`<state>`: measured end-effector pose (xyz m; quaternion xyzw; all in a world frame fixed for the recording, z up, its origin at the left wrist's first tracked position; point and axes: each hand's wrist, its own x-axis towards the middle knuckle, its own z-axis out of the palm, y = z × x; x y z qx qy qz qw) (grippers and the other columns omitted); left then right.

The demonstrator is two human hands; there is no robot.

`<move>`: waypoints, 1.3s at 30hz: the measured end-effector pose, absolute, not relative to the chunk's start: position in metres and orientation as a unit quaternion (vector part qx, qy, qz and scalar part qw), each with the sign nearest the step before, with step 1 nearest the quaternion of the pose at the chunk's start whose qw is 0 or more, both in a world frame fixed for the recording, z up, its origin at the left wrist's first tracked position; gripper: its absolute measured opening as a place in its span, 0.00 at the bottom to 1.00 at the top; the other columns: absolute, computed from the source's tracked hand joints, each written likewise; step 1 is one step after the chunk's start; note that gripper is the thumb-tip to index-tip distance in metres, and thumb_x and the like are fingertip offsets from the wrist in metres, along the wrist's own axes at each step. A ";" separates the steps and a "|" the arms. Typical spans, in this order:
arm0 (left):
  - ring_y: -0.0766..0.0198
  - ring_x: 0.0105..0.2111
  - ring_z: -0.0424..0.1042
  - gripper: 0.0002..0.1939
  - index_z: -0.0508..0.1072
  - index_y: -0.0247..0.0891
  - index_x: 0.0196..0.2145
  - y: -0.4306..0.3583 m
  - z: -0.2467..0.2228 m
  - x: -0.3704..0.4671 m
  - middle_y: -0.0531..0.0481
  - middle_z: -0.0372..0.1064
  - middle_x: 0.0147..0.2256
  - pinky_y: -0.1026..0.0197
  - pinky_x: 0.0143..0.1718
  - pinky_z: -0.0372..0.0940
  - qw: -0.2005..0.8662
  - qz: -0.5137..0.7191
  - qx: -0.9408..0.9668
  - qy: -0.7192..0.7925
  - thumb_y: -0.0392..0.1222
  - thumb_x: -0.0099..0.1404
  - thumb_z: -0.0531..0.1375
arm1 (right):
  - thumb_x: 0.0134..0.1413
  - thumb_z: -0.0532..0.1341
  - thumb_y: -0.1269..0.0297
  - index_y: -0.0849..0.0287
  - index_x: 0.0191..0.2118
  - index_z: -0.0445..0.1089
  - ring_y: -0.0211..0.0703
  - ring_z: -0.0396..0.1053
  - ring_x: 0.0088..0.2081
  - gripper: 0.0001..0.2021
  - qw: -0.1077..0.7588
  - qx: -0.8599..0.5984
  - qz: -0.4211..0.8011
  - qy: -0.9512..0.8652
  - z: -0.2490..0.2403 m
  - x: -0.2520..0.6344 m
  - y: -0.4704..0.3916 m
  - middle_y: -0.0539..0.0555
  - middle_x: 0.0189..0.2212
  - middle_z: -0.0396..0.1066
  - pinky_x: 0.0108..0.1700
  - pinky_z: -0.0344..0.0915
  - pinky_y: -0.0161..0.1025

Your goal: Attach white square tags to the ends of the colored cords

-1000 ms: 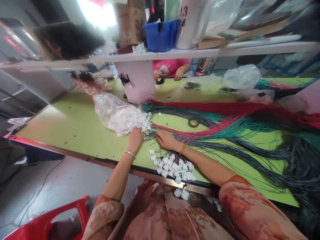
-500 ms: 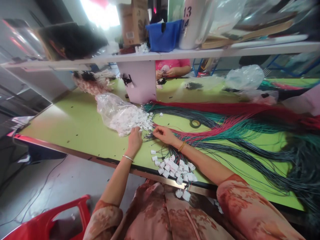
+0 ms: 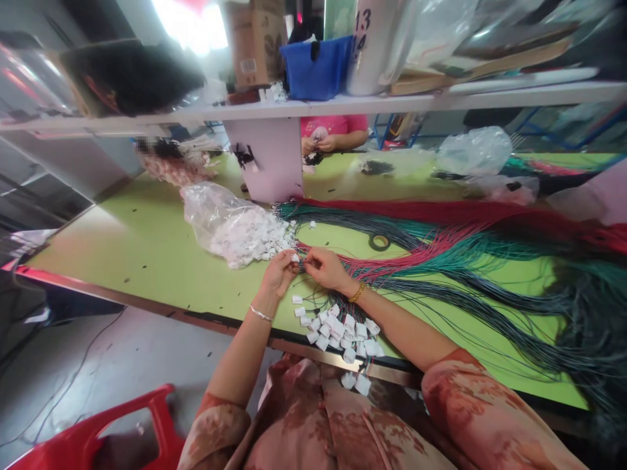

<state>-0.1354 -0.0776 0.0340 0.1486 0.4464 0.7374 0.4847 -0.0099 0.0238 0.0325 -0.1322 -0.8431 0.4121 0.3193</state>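
Between the fingertips of my left hand (image 3: 278,274) is a small white connector housing (image 3: 295,258). My right hand (image 3: 325,267) is pinched close beside it, at the ends of the wires; what its fingertips grip looks like a thin wire, though it is too small to see clearly. Behind my left hand, a clear plastic bag (image 3: 215,209) spills a heap of loose white connector housings (image 3: 255,232). Red wires (image 3: 392,264) and dark wires (image 3: 470,307) run off to the right under and past my right forearm. Nearer my body lies a cluster of wired white connectors (image 3: 343,329).
A roll of tape (image 3: 379,242) lies among the wires. Above the green table (image 3: 161,261) runs a shelf (image 3: 196,115) with a blue bin (image 3: 316,68). Across the table, a person in a pink top (image 3: 337,127) handles small parts. A red chair (image 3: 161,418) stands at lower left.
My left hand has left the heap, moving right toward my right hand, with a white connector housing now visible in its fingers. My right hand stays close to its earlier place.
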 end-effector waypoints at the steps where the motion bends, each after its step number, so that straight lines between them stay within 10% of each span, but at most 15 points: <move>1: 0.71 0.24 0.63 0.06 0.70 0.34 0.32 -0.077 0.033 -0.136 0.51 0.66 0.27 0.67 0.26 0.60 0.484 0.739 0.146 0.446 0.36 0.57 0.63 | 0.47 0.58 0.67 0.59 0.26 0.64 0.37 0.59 0.27 0.03 0.314 -0.128 0.419 -0.843 0.032 -0.010 0.024 0.49 0.23 0.64 0.32 0.56 0.35; 11: 0.72 0.24 0.63 0.07 0.70 0.34 0.33 -0.083 0.026 -0.139 0.52 0.66 0.27 0.67 0.26 0.58 0.472 0.747 0.138 0.448 0.37 0.56 0.63 | 0.53 0.58 0.56 0.60 0.31 0.66 0.36 0.61 0.29 0.11 0.282 -0.142 0.564 -0.763 0.039 -0.014 0.020 0.50 0.28 0.67 0.34 0.60 0.34; 39: 0.73 0.22 0.61 0.15 0.71 0.34 0.30 -0.082 0.010 -0.124 0.54 0.66 0.23 0.68 0.24 0.55 0.347 0.760 0.190 0.516 0.47 0.51 0.69 | 0.57 0.53 0.71 0.61 0.28 0.67 0.37 0.60 0.27 0.09 0.220 -0.107 0.317 -0.916 0.037 -0.011 0.019 0.52 0.25 0.69 0.32 0.52 0.34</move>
